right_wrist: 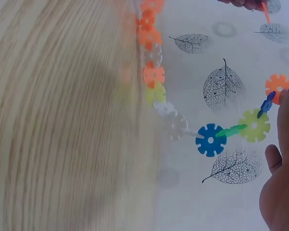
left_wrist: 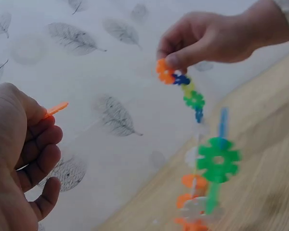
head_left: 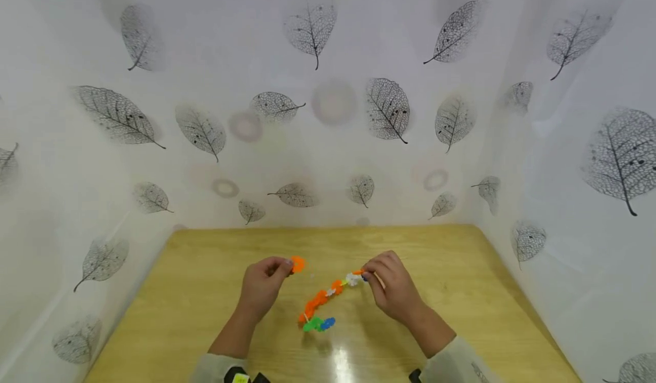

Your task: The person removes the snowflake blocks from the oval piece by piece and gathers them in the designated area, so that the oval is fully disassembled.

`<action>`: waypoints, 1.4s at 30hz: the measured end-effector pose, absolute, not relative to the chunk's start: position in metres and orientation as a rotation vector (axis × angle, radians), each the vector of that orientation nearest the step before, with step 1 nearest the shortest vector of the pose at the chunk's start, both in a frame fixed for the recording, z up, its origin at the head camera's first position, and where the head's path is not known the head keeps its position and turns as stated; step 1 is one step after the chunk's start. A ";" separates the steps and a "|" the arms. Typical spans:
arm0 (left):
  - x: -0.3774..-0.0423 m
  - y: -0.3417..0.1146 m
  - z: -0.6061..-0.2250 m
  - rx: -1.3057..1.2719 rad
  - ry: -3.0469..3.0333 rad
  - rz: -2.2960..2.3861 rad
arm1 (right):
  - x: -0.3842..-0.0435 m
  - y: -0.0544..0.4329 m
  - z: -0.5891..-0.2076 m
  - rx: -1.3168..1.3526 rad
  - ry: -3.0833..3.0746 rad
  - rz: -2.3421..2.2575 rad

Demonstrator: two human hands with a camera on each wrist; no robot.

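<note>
My left hand (head_left: 261,286) pinches one loose orange disc (head_left: 300,263); my right hand (head_left: 393,287) pinches one orange end disc (right_wrist: 273,84) — then one dark-blue disc (right_wrist: 266,105), one yellow disc (right_wrist: 260,127), one green disc (right_wrist: 232,130). Their single chain (head_left: 320,299) hangs between my hands, over the table (head_left: 461,297).

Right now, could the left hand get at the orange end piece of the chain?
Probably yes: nothing shows between the left hand and the orange end piece, though that hand pinches a separate disc and the right hand holds the chain there.
</note>
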State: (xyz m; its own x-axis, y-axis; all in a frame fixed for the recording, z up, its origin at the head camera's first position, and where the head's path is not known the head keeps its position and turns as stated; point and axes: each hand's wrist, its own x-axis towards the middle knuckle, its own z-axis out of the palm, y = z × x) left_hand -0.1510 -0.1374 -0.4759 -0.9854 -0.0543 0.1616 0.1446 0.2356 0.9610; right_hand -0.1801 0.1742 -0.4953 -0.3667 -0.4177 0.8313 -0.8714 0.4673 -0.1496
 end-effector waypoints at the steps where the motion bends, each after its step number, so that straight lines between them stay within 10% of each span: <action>1: -0.153 -0.143 -0.477 -0.061 -2.335 -1.845 | -0.181 0.176 -0.496 1.074 -1.981 0.762; 42: -0.192 -0.192 -0.557 0.171 -2.892 -1.094 | -0.179 0.178 -0.495 1.095 -1.985 0.711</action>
State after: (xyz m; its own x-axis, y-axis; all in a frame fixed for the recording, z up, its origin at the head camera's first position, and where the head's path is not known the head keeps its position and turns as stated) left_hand -0.1920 -0.1916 -0.5571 -0.9929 -0.1192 0.0034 -0.0871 0.7445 0.6619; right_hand -0.1791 0.1776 -0.4955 -0.3553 -0.4553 0.8163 -0.8701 0.4801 -0.1109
